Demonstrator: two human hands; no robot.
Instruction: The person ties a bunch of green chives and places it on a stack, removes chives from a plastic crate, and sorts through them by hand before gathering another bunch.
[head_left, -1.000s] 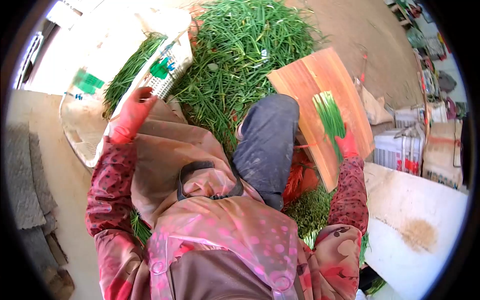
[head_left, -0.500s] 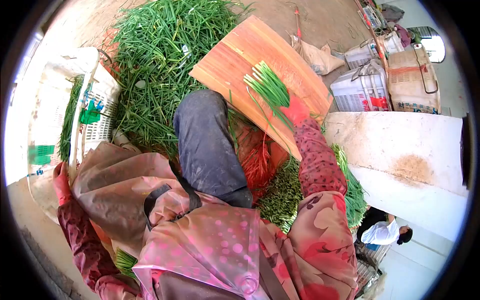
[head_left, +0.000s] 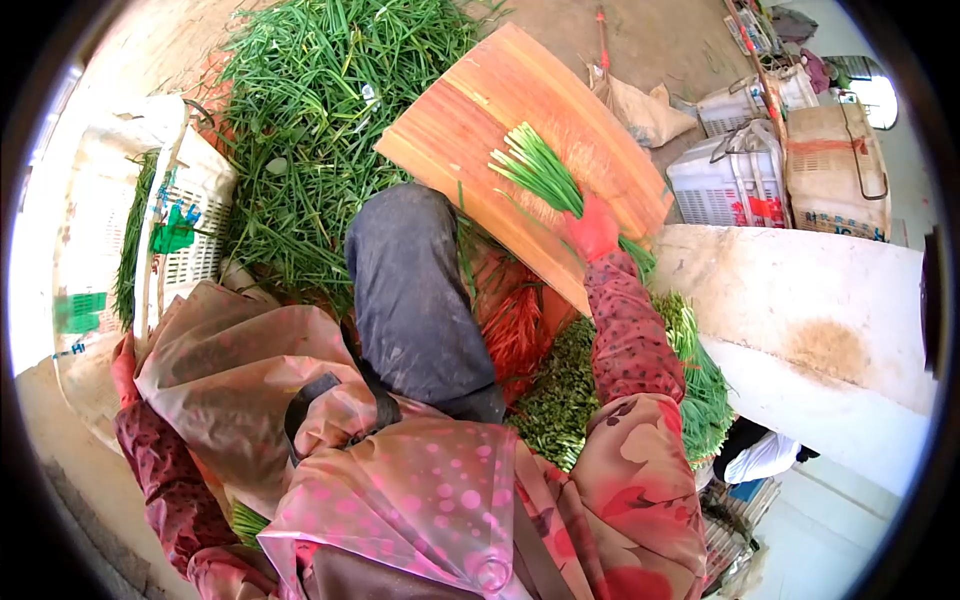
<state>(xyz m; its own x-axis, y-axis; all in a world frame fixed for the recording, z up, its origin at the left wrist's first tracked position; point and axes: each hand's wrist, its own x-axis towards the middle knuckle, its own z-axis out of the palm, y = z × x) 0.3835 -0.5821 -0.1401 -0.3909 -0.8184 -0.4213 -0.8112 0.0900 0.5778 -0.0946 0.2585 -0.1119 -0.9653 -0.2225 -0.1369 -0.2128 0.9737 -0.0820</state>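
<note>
1. While the board (head_left: 460,105) supports the green bundle (head_left: 540,172), the right hand (head_left: 594,228) closes its fingers around it, which helps align the stalks.
2. Left hand (head_left: 125,370) is beside the basket (head_left: 205,165), its fingers too hidden to tell.

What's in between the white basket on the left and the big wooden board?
Between the basket and the board lies a messy heap of green leaves, plus a bent knee, in the head view.

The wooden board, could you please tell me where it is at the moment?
In the head view, the wooden board sits just right of centre, under the right hand, beside the large green heap.
</note>
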